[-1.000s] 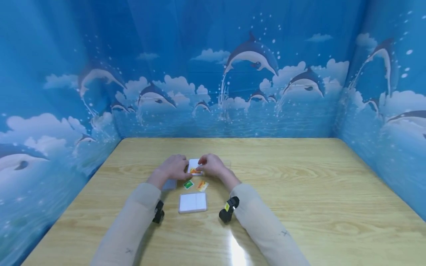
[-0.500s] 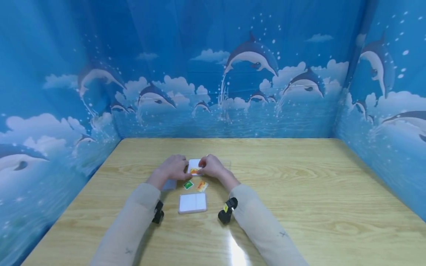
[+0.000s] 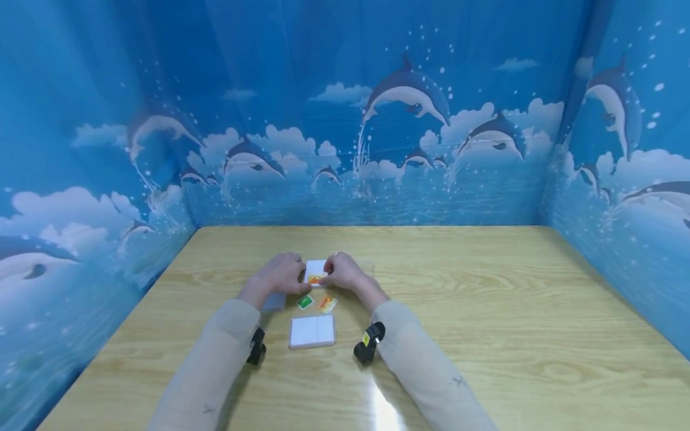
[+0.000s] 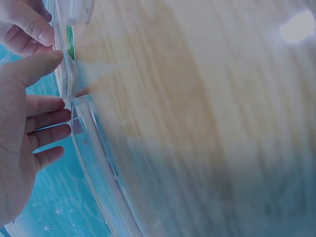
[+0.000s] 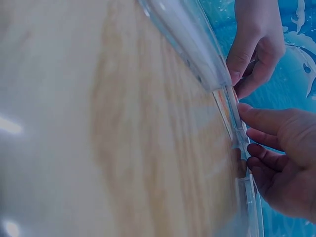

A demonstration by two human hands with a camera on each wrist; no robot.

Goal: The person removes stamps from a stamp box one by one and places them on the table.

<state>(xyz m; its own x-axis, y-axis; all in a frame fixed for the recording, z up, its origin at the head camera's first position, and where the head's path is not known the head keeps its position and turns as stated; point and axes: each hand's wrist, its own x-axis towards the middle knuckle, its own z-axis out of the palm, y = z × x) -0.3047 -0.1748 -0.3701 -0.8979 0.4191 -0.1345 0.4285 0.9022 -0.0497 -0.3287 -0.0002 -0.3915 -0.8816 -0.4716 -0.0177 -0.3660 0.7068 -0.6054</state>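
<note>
In the head view, a shallow white-bottomed clear plastic case (image 3: 315, 267) lies between both hands. A small orange picture card (image 3: 314, 279) lies near its front edge. My left hand (image 3: 280, 274) holds the case's left side, thumb toward the front corner. My right hand (image 3: 347, 272) reaches over the right side, thumb and fingertip pinching the orange card's right end. A green card (image 3: 305, 301) and another orange card (image 3: 327, 303) lie on the table just in front. Both wrist views show the case edge-on, the left hand (image 4: 29, 113) and right hand (image 5: 286, 153) along it; its inside is hidden there.
A second white-bottomed clear case (image 3: 312, 331) lies nearer on the wooden table (image 3: 485, 311). Another clear case (image 3: 275, 300) shows partly beside the left wrist. A transparent lid (image 3: 368, 267) extends under the right wrist. Dolphin-print curtains (image 3: 345, 179) surround the table's back and sides.
The orange card at the right fingertips has turned from slanted to nearly straight along the case's front edge. The left hand and loose cards have stayed in place.
</note>
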